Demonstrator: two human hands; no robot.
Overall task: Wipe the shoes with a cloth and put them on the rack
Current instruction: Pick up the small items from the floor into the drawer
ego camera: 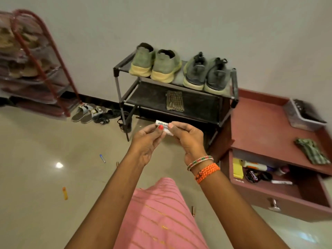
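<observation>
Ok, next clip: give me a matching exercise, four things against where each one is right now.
Things:
1. green shoes with yellow soles
2. folded patterned cloth
3. white tube
4. black round tin

Places:
A. in the open drawer
B. held between the left hand and right hand
C. top shelf of the black rack, left side
D. lower shelf of the black rack

Pairs: 1-C, 2-D, 3-B, 4-A

2 hands raised together, arms reaching forward.
Left hand (146, 139) and right hand (186, 136) nearly touch, fingers curled, apparently pinching 1 small item between them.
</observation>
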